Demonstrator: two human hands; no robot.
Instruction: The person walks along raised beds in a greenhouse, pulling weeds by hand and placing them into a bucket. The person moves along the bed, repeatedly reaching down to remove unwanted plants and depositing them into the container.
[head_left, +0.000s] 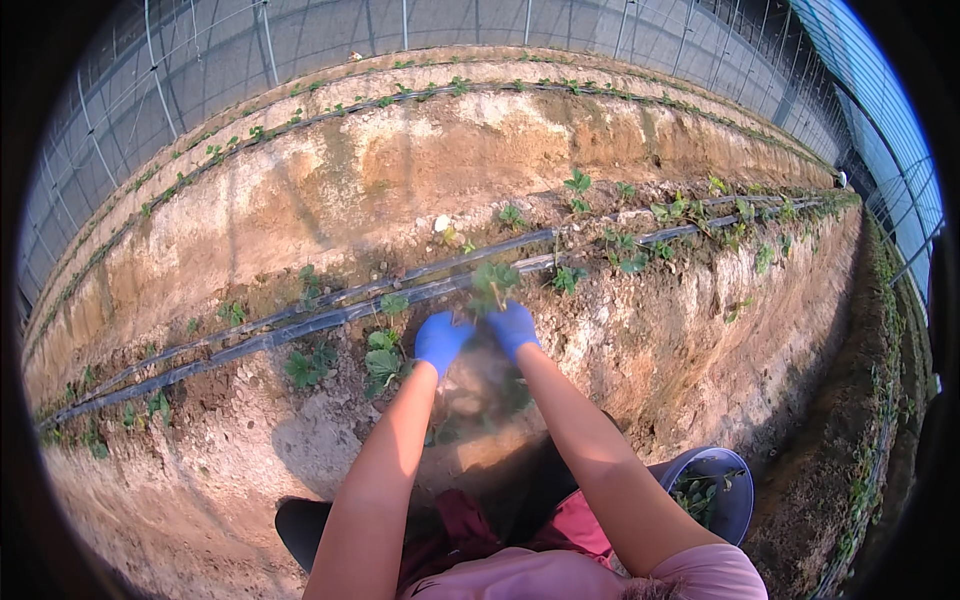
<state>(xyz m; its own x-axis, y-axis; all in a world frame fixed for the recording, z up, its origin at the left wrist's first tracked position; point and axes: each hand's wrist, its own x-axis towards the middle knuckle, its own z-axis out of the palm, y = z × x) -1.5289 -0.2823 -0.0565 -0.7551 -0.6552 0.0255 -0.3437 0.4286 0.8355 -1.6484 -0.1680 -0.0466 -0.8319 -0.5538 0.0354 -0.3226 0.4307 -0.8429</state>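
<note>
Both hands wear blue gloves and are close together over the raised soil bed. My right hand (514, 328) is at the base of a small leafy plant (495, 279), its fingers closed about the stems. My left hand (441, 339) is just left of it, near the same plant; a blur hides its fingertips, so its grasp cannot be told. Green plants (383, 361) grow from the soil left of my left hand. Behind the hands, a dark drip hose (315, 321) runs along the bed. A blurred patch lies over the soil below my hands.
A bucket (739, 499) holding cut leaves stands by my right arm. Another drip hose (427, 267) runs alongside the first. Beyond rises a second soil bed (450, 161) with small plants, then a greenhouse wall with metal poles (405, 22). A dark furrow (810, 390) lies right.
</note>
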